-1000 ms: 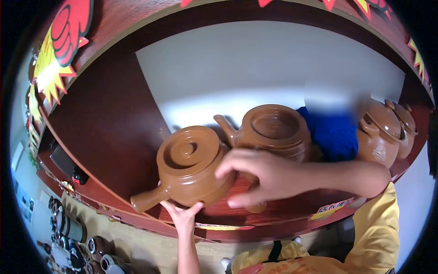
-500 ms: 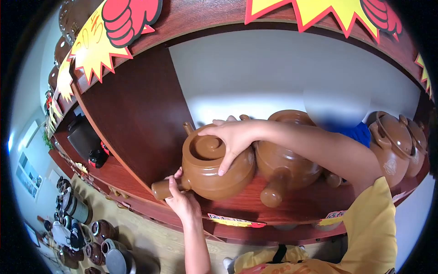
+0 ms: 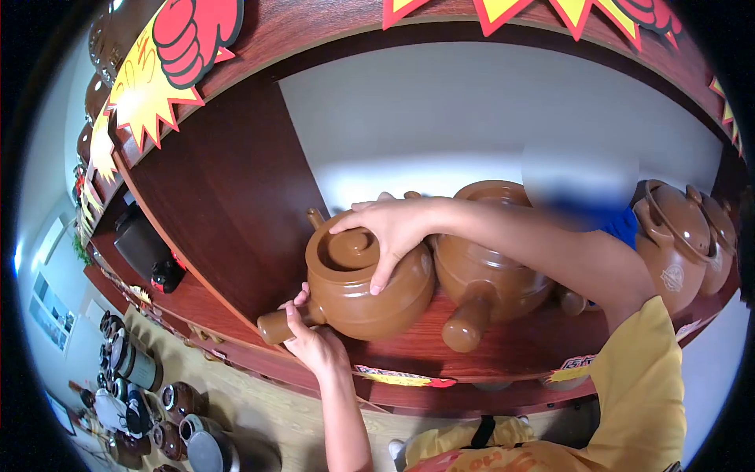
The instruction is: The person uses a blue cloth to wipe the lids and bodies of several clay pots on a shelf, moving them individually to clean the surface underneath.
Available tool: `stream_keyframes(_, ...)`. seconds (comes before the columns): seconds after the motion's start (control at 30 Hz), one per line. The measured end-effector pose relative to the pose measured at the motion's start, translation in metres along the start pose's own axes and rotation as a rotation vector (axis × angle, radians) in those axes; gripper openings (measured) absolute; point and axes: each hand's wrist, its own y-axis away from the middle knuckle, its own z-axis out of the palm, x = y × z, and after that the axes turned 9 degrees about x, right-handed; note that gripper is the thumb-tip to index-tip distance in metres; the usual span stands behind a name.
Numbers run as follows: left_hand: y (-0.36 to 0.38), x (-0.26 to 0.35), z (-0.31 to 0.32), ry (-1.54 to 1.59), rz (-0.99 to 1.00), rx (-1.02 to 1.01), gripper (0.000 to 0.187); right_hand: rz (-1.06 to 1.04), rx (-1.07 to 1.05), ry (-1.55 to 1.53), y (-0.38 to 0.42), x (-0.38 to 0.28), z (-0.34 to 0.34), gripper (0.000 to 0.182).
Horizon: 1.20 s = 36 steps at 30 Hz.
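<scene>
Left hand [image 3: 321, 348] curled round handle [image 3: 275, 326] close to brown pot [image 3: 373, 303]; loose grip could let pot twist. Pot at front of shelf [image 3: 409, 351], lid [image 3: 358, 239] seated; tilting might shift lid. Right hand [image 3: 399, 226] spread over rim and side; smooth glaze might slip. Second pot [image 3: 494, 275] just beside: sideways swing could chip either.
</scene>
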Motion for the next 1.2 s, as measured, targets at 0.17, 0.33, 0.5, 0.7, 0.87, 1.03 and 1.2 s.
stream_keyframes(0.17, 0.002, -0.005, 0.002, 0.026, 0.033, 0.020, 0.020, -0.033, -0.011, 0.017, -0.004, 0.010, 0.002, 0.110)
stream_keyframes(0.33, 0.003, -0.006, 0.000, -0.017, 0.054, 0.008, 0.021, -0.054, -0.003, 0.038, -0.002, 0.010, -0.002, 0.110)
stream_keyframes(0.5, 0.001, -0.006, 0.002, -0.026, 0.046, -0.029, 0.020, 0.021, -0.065, -0.013, -0.004, 0.012, -0.002, 0.103)
stream_keyframes(0.7, -0.007, -0.009, 0.000, 0.003, 0.017, -0.042, 0.018, 0.048, -0.079, -0.036, -0.007, 0.014, -0.002, 0.104)
stream_keyframes(0.87, -0.005, -0.009, 0.000, -0.022, 0.026, -0.048, 0.017, 0.020, -0.090, -0.001, -0.010, 0.016, -0.006, 0.104)
stream_keyframes(1.03, -0.006, -0.010, -0.001, -0.033, 0.040, -0.072, 0.017, 0.019, -0.083, 0.010, -0.008, 0.017, -0.005, 0.104)
stream_keyframes(1.2, -0.013, -0.011, 0.001, -0.035, 0.015, -0.051, 0.016, 0.047, -0.070, 0.030, -0.007, 0.016, -0.003, 0.104)
